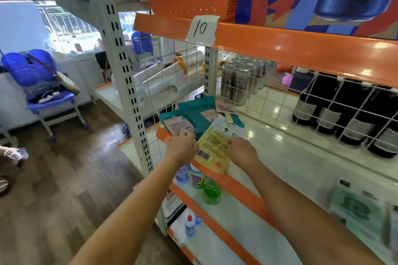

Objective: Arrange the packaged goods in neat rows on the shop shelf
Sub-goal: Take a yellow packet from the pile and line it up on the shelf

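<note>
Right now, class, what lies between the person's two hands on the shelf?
In the head view, a yellow packet with a barcode lies between the left hand and the right hand, both at its edges, overhanging the shelf's front lip.

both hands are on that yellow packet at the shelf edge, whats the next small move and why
Probably slide the yellow packet back onto the shelf and square it beside the teal packets. Its barcode end overhangs the orange front lip, and it lies at an angle to the edge. The left hand and right hand hold its two sides, so a short push away from the person should do.
</note>
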### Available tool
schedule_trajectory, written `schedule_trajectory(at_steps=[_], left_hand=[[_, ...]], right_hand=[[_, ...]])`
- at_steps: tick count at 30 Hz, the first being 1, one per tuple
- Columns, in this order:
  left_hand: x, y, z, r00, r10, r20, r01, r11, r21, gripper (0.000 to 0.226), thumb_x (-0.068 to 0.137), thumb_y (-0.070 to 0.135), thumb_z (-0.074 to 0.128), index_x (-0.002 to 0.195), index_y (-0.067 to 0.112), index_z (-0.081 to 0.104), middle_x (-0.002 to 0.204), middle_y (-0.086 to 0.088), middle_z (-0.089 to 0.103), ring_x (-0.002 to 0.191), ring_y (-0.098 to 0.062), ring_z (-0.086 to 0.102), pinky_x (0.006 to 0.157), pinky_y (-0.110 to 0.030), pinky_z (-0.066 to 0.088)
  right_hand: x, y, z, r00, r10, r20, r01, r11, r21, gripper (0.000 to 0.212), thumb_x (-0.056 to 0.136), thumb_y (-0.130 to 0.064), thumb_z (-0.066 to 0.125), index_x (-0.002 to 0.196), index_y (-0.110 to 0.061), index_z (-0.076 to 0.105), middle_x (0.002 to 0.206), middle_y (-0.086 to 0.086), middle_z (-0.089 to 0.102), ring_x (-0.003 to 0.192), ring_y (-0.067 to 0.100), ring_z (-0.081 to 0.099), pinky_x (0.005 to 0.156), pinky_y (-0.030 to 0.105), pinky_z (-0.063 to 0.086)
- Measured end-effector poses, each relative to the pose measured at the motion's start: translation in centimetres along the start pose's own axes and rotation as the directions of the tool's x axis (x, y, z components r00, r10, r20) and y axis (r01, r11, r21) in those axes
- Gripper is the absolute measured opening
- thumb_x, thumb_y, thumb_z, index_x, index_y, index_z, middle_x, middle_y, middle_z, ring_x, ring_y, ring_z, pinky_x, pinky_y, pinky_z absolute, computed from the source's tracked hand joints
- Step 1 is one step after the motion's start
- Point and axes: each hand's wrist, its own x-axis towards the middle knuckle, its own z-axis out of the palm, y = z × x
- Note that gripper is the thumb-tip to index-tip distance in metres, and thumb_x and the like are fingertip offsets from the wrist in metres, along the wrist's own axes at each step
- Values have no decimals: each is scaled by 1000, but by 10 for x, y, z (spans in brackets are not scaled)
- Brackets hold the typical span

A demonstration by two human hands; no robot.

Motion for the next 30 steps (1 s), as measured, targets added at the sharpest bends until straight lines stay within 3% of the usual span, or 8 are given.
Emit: schedule_trajectory(at_steps=[6,11,15,25,30], left_hand=[[37,11,3,999,-12,32,13,999,-48,34,97,34,41,124,16,53,127,-9,53,116,-28,48,90,-37,39],[58,18,7,998,-20,58,22,999,-35,26,98,36,40,91,15,54,90,-6,56,87,-24,54,69,-32,38],[68,22,8,995,3,100,8,994,-106,28,98,36,42,82,13,48,73,-2,47,73,-21,47,61,-31,35],[83,16,4,958,85,272,20,933,-359,33,92,36,54,69,16,40,67,0,37,56,-14,35,50,-29,25],[92,20,6,927,89,363,108,866,-488,23,89,32,58,93,9,56,86,-7,52,72,-18,51,59,-29,36]], right_hand=[[37,9,-3,999,39,-32,-39,999,9,30,93,-22,39,117,-10,55,119,11,55,110,27,53,88,36,45],[53,17,0,995,42,-87,-40,999,18,29,94,-23,39,113,-10,57,114,12,58,104,27,57,82,35,47],[57,19,4,992,53,-115,-51,998,23,27,96,-24,38,114,-12,55,114,11,56,103,27,57,79,36,46],[52,2,12,975,197,-103,-195,980,28,30,99,-23,32,123,-10,45,122,12,48,112,27,48,86,36,41],[41,-4,11,960,261,-102,-256,965,63,34,100,-29,31,122,-11,49,121,11,51,114,27,48,88,36,41]])
